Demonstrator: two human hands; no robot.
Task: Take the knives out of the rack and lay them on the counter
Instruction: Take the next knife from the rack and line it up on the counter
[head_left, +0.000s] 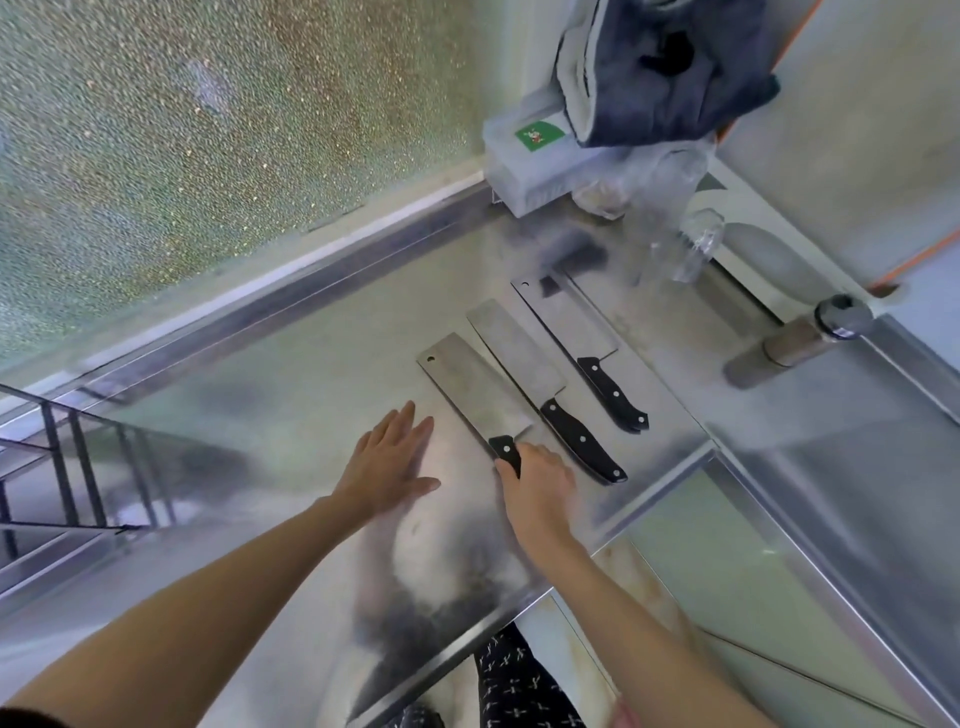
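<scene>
Three cleavers with black handles lie side by side on the steel counter. The nearest cleaver lies flat, and my right hand is closed around its handle. Just to its right are the middle cleaver and the far cleaver, both free. My left hand rests flat on the counter with fingers spread, just left of the nearest blade, holding nothing. A dark wire rack stands at the left edge; I see no knives in its visible part.
A frosted window runs along the back. A clear plastic box with a green label, a dark cloth and clear glassware crowd the back right corner. A metal cylinder lies at the right. The counter's front edge runs close below my arms.
</scene>
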